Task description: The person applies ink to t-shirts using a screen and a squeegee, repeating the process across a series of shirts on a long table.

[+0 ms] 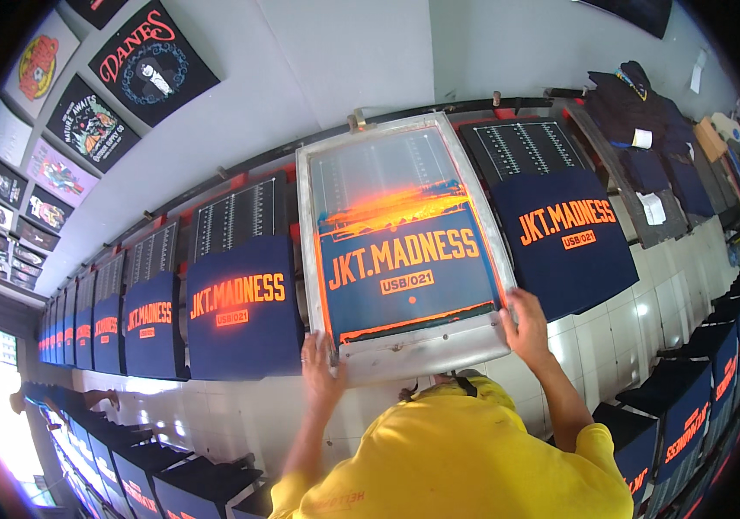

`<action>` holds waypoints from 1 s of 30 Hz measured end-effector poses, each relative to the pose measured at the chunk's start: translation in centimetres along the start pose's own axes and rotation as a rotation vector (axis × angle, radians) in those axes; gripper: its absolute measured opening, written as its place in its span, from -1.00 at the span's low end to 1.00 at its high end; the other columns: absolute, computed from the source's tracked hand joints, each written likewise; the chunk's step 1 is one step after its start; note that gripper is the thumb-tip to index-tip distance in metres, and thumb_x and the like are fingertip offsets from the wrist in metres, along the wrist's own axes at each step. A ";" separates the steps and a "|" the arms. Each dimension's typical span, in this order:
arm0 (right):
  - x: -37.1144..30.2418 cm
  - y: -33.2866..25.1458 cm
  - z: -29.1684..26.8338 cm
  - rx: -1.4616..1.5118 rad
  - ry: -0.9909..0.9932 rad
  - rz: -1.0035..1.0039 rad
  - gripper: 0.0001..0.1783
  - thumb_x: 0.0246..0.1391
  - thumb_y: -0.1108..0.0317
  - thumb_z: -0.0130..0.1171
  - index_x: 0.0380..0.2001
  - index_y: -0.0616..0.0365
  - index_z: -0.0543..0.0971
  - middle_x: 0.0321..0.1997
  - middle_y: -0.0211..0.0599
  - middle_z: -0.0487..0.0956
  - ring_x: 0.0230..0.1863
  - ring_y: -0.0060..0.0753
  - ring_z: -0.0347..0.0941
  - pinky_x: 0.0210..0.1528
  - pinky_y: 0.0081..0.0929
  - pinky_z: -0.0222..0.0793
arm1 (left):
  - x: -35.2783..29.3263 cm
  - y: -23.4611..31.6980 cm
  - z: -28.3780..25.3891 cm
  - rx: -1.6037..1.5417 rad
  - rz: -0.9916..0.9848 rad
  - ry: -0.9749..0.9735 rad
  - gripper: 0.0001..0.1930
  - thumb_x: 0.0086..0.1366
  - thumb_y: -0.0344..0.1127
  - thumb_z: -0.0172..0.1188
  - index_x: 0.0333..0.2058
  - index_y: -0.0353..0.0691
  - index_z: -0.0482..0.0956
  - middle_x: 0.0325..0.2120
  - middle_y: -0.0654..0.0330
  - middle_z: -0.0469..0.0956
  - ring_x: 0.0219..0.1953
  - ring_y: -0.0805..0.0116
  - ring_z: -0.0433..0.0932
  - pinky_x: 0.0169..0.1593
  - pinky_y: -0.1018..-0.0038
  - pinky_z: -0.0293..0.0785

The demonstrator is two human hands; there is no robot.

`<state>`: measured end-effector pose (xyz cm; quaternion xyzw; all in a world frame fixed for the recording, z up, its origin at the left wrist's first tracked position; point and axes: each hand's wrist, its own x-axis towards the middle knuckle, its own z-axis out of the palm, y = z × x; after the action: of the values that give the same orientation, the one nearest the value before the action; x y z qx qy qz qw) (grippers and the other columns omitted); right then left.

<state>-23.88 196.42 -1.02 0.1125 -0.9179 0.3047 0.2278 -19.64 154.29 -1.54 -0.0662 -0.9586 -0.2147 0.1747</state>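
Observation:
A silk-screen printing frame (pixel 417 353) with a silvery metal rim lies over a dark blue garment on a board. Orange lettering shows through its mesh, with a band of bright orange ink (pixel 396 210) spread above it. At the frame's near left corner, my left hand (pixel 322 368) has its fingers hooked over the rim. My right hand (pixel 525 326) grips the near right corner, thumb toward the mesh. Whether the frame rests flat on the garment or sits slightly raised, I cannot tell.
Boards with dark blue printed garments stretch leftward, including a neighbouring garment (pixel 244 307); another printed garment (pixel 564 246) lies right. A dark rail (pixel 257 160) runs behind. More garments (pixel 685 424) stand lower right. A person (pixel 63 400) is at far left. Prints (pixel 153 65) hang on the wall.

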 end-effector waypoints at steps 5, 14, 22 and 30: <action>0.8 4.5 2.7 -0.026 -0.010 0.400 -0.67 0.20 0.33 0.01 -0.02 0.28 0.47 -0.04 0.09 0.54 0.00 0.14 0.46 0.04 -0.14 0.36 | 0.9 -4.4 3.3 -0.159 -0.508 0.039 -0.61 0.34 -0.28 0.00 -0.01 -0.50 0.47 0.01 -0.19 0.47 0.05 -0.14 0.44 0.16 0.20 0.34; 1.4 6.2 6.3 0.218 0.081 0.631 -0.76 0.26 0.36 -0.11 -0.06 0.21 0.37 -0.23 0.21 0.54 -0.16 0.29 0.46 -0.11 0.00 0.31 | 1.7 -7.2 4.1 -0.402 -0.833 0.032 -0.69 0.33 -0.25 0.14 -0.25 -0.47 0.64 -0.66 0.29 0.50 -0.58 0.58 0.33 -0.44 0.47 0.30; 2.5 4.6 4.9 0.320 0.040 0.738 -0.77 0.25 0.37 -0.12 -0.08 0.22 0.38 -0.28 0.18 0.54 -0.22 0.25 0.47 -0.14 -0.08 0.34 | 1.1 -11.7 3.7 -0.647 -1.025 -0.140 -0.70 0.29 -0.16 0.23 -0.26 -0.33 0.67 -0.54 0.32 0.56 -0.51 0.56 0.44 -0.40 0.51 0.37; 2.2 6.7 6.3 0.262 0.009 0.743 -0.62 0.21 0.23 -0.14 -0.22 0.36 0.51 -0.22 0.30 0.56 -0.16 0.35 0.48 -0.09 0.00 0.34 | 1.4 -10.7 3.2 -0.859 -1.013 -0.064 -0.82 0.33 -0.27 0.17 -0.32 -0.27 0.62 -0.44 0.30 0.59 -0.41 0.52 0.55 -0.31 0.54 0.47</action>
<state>-30.27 197.70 -7.83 -0.2006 -0.8484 0.4815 0.0900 -24.10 146.15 -7.85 0.3226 -0.7052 -0.6311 -0.0181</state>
